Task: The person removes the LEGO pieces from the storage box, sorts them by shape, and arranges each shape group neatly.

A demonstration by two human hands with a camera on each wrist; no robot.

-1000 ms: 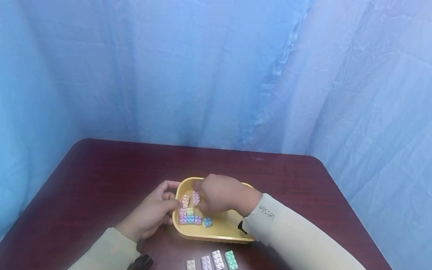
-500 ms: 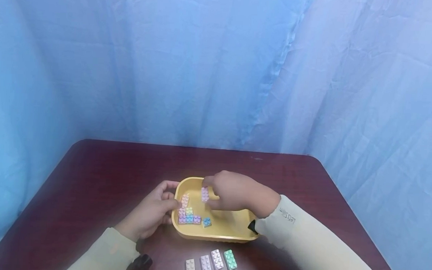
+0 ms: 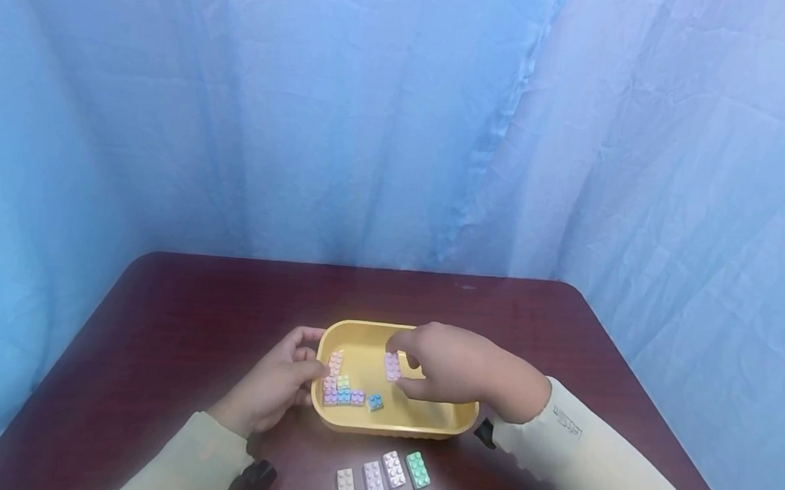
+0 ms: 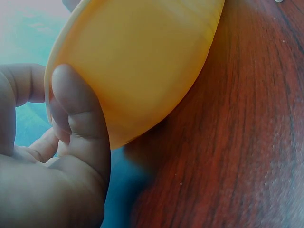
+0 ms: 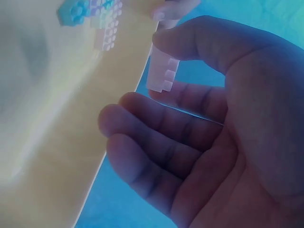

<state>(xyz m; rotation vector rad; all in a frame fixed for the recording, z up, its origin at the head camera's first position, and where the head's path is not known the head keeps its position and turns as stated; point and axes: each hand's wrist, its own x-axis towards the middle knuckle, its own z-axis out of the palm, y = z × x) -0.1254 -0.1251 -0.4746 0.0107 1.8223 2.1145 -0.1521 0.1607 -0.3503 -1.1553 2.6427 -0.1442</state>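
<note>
A yellow tray [image 3: 419, 419] stands on the table, and my left hand [image 3: 284, 378] grips its left rim, thumb on one side and fingers on the other. In the left wrist view the thumb [image 4: 78, 104] presses on the tray wall [image 4: 137, 71]. Over the tray, my right hand [image 3: 453, 366] pinches a pink-lilac toy building brick [image 3: 392, 367] by its ends between thumb and forefinger. That brick [image 5: 160, 71] shows its studs sideways in the right wrist view; the other fingers hold nothing. Several pastel bricks [image 3: 343, 396] lie in the tray's left end, with a small blue brick [image 3: 375, 401] beside them.
In front of the tray lie a beige brick [image 3: 346, 486], a lilac brick [image 3: 373, 480], a white brick [image 3: 394, 469] and a green brick [image 3: 418, 470]. The dark red wooden table [image 3: 235, 297] has blue curtains [image 3: 383, 129] around it.
My right hand has carried the pink-lilac brick rightward from the tray's left part toward its middle. My left hand stays on the rim.
</note>
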